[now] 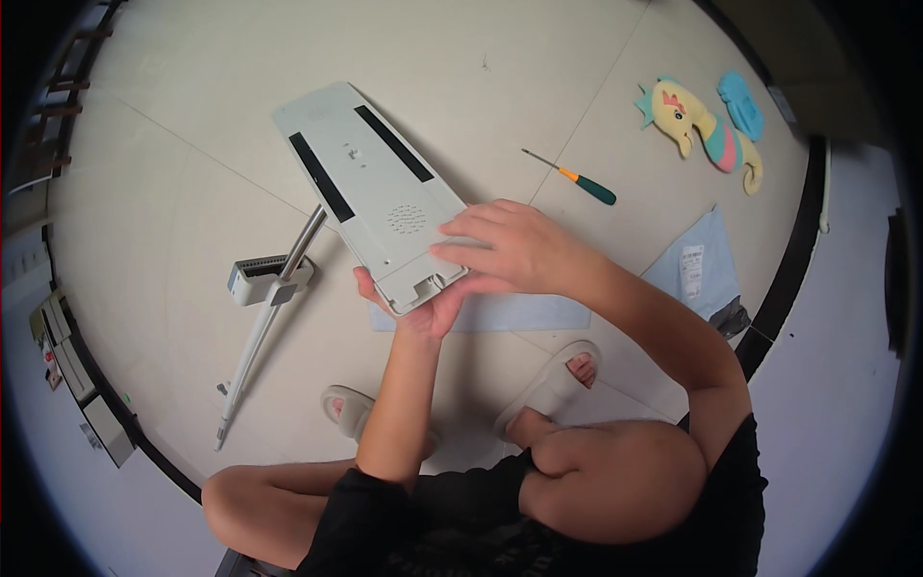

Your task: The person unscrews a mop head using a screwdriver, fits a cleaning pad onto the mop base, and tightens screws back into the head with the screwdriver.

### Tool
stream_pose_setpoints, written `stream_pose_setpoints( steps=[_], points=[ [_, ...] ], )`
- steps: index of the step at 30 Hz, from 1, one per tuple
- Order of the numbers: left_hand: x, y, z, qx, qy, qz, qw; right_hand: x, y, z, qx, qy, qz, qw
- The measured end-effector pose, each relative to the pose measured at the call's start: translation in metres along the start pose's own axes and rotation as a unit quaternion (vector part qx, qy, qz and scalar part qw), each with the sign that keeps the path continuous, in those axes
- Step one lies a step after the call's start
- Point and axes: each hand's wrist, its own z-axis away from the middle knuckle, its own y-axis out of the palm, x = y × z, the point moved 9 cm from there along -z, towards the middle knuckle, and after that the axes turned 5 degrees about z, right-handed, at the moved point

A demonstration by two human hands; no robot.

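Note:
A long light-grey plastic panel (370, 183) is held tilted above the floor in front of me. Its upward face has two black strips, a patch of small holes and a notched near end. My left hand (435, 313) supports that near end from below, its thumb at the left edge and its other fingers mostly hidden underneath. From the right, my right hand (524, 248) closes on the near right corner, fingertips resting on the face beside the notch. A screwdriver (586, 186) with a green and orange handle lies on the floor to the right.
A metal-and-grey pole (252, 361) with a boxy bristled attachment (260, 279) lies at left. Flat on the floor beneath my hands is a pale blue sheet (534, 313). Farther right are a seahorse plush (716, 137), a blue slipper-like item (740, 104) and a labelled blue bag (711, 260).

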Motion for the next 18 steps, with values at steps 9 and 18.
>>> stream_pose_setpoints(
  steps=[9,18],
  points=[
    [0.019,-0.002,0.005,0.041,-0.076,0.028,0.996,-0.027,-0.019,-0.015,-0.032,0.035,-0.078,0.996],
    [0.012,-0.007,0.006,0.076,-0.070,-0.003,0.995,-0.010,-0.012,0.001,-0.040,0.007,-0.057,0.998]
  ],
)
